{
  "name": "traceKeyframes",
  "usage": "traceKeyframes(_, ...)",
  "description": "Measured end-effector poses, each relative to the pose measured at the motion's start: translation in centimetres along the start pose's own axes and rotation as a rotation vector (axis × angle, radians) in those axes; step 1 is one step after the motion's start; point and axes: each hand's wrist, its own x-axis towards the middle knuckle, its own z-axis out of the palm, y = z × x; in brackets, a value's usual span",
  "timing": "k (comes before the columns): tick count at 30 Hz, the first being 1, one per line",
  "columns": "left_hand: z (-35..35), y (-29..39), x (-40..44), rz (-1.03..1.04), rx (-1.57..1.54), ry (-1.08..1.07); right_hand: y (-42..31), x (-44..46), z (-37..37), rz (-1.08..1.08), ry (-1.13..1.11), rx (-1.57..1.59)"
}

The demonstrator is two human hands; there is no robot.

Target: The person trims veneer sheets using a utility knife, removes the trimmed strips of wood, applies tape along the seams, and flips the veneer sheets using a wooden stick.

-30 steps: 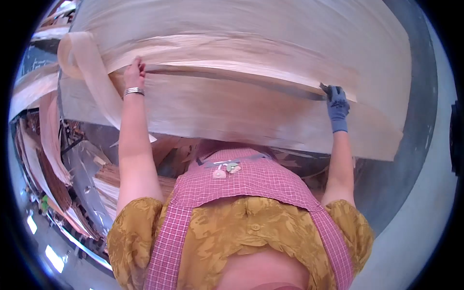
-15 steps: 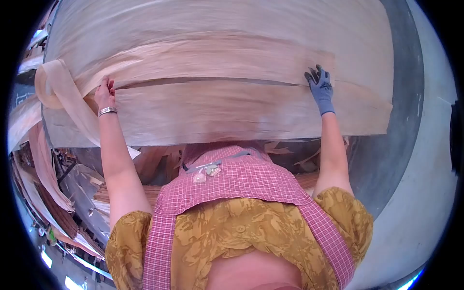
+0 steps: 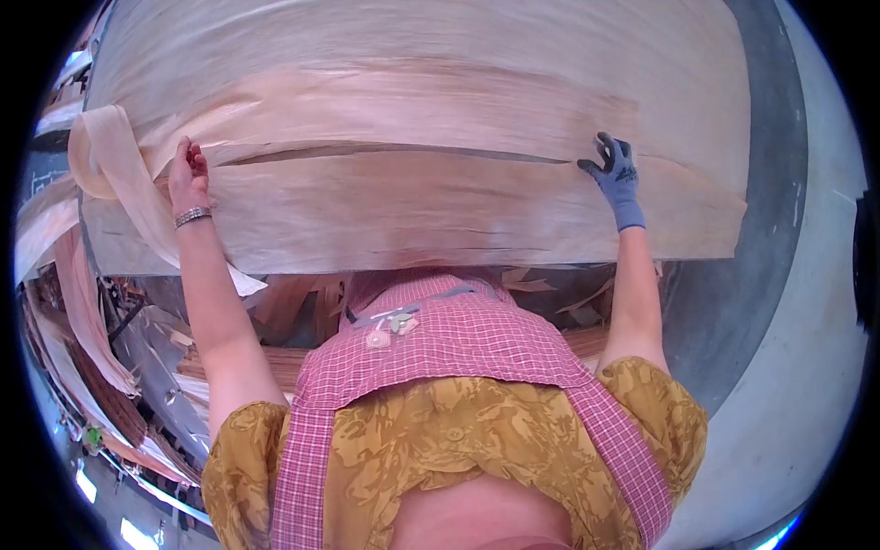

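Observation:
A long thin strip of wood veneer (image 3: pixel 403 105) lies across a wide veneer sheet (image 3: pixel 513 27). A second veneer piece (image 3: pixel 440 206) lies nearer to me, with a narrow dark gap between the two. My left hand (image 3: pixel 190 174), bare with a metal band at the wrist, is at the gap's left end, its fingers loosely bent and apart. Beside it a narrow veneer ribbon (image 3: pixel 128 170) curls over the left edge. My right hand (image 3: pixel 614 174), in a grey-blue glove with dark fingertips, is at the gap's right end, thumb and fingers apart.
The dark table edge (image 3: pixel 775 174) curves along the right. Veneer scraps (image 3: pixel 87 321) hang and lie in heaps at the left, and more broken pieces (image 3: pixel 298 307) lie below the near edge. My checked apron (image 3: pixel 440 339) is close to that edge.
My left hand has shifted slightly left and turned, its fingers coming off the strip's edge. My right hand has moved slightly down and right. The far strip's near edge has shifted a little.

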Motion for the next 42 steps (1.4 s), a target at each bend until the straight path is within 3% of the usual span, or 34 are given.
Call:
traceKeyframes(1,0.0,0.6,0.4,-0.009,-0.036,-0.026,-0.1,-0.6,0.1,0.025,-0.035,0.089)
traceKeyframes(7,1.0,2.4,1.7,-0.118,-0.232,-0.162,0.4,-1.4,-1.0,0.009,-0.032,-0.301)
traceKeyframes(10,2.0,3.3,0.9,-0.139,-0.301,-0.221,-1.6,-1.3,-0.3,-0.015,-0.027,-0.060)
traceKeyframes(11,2.5,3.4,0.7,-0.147,-0.323,-0.251,-2.5,-1.3,-0.2,-0.040,-0.029,-0.122)
traceKeyframes(18,3.8,4.5,2.4,-0.183,-0.401,-0.245,-6.9,-0.9,1.9,-0.189,-0.008,-0.265)
traceKeyframes(26,6.1,5.7,2.4,-0.166,-0.480,-0.174,-6.5,-0.3,2.3,-0.269,-0.008,-0.373)
traceKeyframes(35,2.1,3.8,0.5,0.003,-0.052,-0.258,-7.5,-2.6,-0.8,-0.361,0.198,-0.526)
traceKeyframes(42,-1.9,1.0,-2.3,0.068,0.375,0.049,-7.3,-7.0,0.9,-0.326,0.027,-0.594)
